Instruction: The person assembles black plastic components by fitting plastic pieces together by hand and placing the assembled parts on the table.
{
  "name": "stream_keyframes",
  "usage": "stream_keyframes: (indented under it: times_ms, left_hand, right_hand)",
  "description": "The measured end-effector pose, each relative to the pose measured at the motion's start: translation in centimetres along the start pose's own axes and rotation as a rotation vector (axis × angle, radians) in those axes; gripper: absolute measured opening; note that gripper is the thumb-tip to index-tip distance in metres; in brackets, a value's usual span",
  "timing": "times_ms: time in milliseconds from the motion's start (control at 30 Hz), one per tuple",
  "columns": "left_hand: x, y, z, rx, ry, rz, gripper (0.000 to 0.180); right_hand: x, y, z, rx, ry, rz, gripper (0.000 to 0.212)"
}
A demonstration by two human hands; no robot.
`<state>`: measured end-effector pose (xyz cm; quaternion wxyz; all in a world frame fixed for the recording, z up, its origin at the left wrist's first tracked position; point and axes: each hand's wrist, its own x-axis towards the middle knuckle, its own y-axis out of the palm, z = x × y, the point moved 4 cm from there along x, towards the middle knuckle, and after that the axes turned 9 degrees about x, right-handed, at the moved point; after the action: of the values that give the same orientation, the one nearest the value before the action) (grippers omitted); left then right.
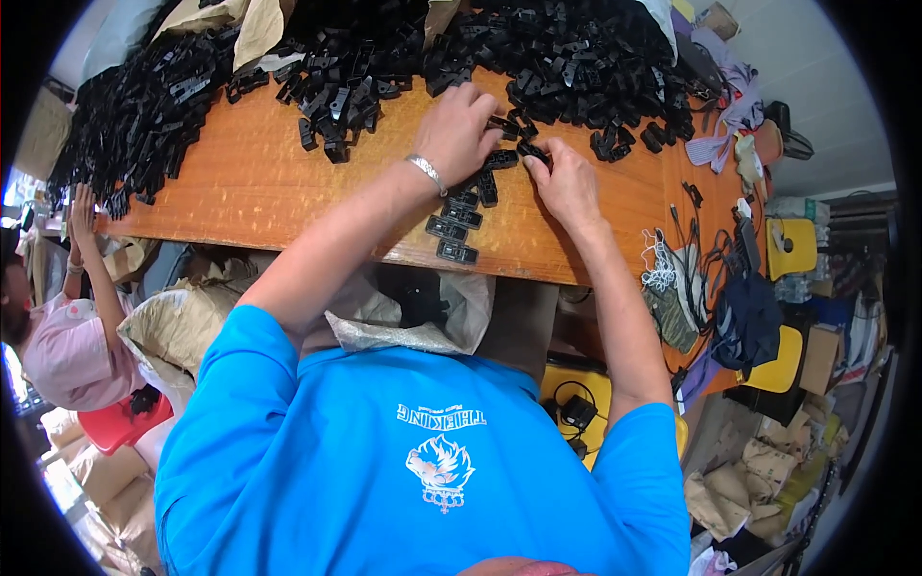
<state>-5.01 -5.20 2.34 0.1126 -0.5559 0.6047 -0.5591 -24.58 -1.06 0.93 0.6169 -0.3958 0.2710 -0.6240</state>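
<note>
Over the wooden table (pixel 317 206), my left hand (pixel 459 132), with a bracelet on its wrist, is closed with its fingertips and thumb about a small black plastic part (pixel 503 126). To its right, my right hand (pixel 567 182) pinches another black plastic part (pixel 531 151) between thumb and fingers. The two hands are close together, nearly level. Beneath and between them, several more such parts (pixel 461 217) lie in a loose line down to the table's near edge. Their finer shape is too small to make out.
Large heaps of black parts (pixel 595 67) cover the table's far side, with another pile (pixel 125 115) at the left. An open sack (pixel 413 336) hangs at the near edge before me. Cables (pixel 706 259) and cloth lie at the right. Another person (pixel 72 336) sits at the left.
</note>
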Motion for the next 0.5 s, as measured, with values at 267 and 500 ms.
stream_keyframes:
  times_ms: [267,500]
  left_hand:
    - [-5.9,-1.0,-1.1,-0.157,0.099,-0.019,0.026]
    - [-10.4,-3.8,-0.3,-0.183,0.048,0.135,0.013]
  right_hand:
    - [-1.2,1.1,-0.9,0.110,0.081,-0.200,0.026]
    - [-1.7,1.6,-1.6,0.167,0.051,-0.252,0.028]
